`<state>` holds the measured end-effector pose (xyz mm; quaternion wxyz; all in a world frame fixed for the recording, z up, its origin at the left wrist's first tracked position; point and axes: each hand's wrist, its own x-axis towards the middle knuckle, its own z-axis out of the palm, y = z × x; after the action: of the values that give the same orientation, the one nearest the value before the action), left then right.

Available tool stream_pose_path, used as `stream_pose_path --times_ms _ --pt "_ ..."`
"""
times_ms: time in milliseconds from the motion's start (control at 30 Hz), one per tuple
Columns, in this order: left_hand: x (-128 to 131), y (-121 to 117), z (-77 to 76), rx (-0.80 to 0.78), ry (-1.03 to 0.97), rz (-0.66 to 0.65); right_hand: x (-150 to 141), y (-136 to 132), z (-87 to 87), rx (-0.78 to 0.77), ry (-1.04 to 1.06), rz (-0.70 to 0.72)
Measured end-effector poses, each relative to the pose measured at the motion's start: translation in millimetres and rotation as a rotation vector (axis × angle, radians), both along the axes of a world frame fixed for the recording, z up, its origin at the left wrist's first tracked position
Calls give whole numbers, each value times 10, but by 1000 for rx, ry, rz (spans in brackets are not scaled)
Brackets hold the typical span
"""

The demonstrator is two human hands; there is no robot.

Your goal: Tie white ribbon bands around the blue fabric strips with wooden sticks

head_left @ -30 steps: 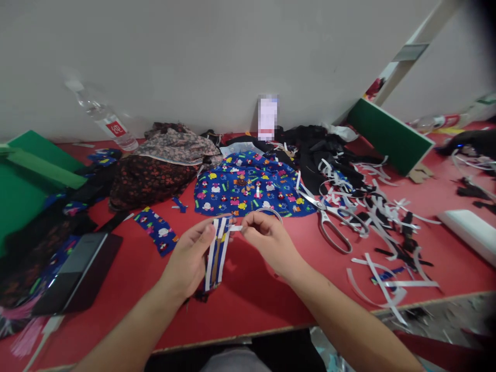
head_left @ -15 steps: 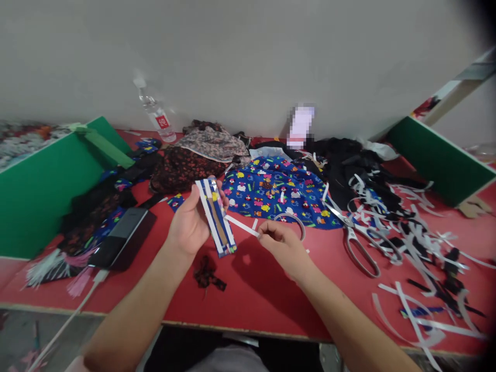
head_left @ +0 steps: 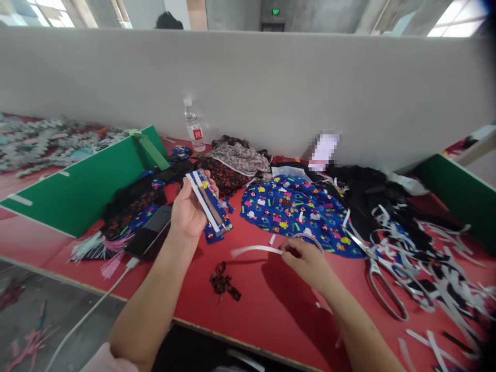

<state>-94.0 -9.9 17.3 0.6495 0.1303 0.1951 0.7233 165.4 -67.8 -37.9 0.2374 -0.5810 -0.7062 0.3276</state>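
Observation:
My left hand is closed around a flat blue patterned fabric piece, which has white strips and a brown strip running along it. My right hand pinches one end of a narrow white strip; its other end points left over the table, apart from the fabric piece. A roll of tape lies just behind my right hand, partly hidden by it. Between the forearms, a small dark floral scrap rests on the red table.
Scissors lie to the right, near many white strip offcuts. Blue patterned cloth spreads behind the hands. At the back stand a water bottle and a blurred phone. Green dividers flank the workspace; a black device has a cable.
The white strip in my right hand has come away from the fabric piece, and the hands are farther apart. The camera view has tilted up and turned left.

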Motion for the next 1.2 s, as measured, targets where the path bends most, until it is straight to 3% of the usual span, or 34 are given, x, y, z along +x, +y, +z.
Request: stream_pose_path --times_ms 267,400,533,700,867,1000,1200 --pt "23 -14 8 32 56 26 84 -20 60 21 -95 174" --pt "180 -92 2 26 90 -28 94 22 10 138 -191 32" --pt "325 -182 -25 3 135 -110 -1 5 62 255 -87 -84" --pt "428 -255 -65 11 177 -188 -238 -176 277 344 61 -56" --pt "523 -339 -29 15 244 -137 -401 -344 420 459 83 -33" --pt "582 -397 -19 44 301 -109 -513 -374 427 584 29 -74" --pt "604 -438 -35 65 342 -104 -650 -317 364 608 -121 -132"
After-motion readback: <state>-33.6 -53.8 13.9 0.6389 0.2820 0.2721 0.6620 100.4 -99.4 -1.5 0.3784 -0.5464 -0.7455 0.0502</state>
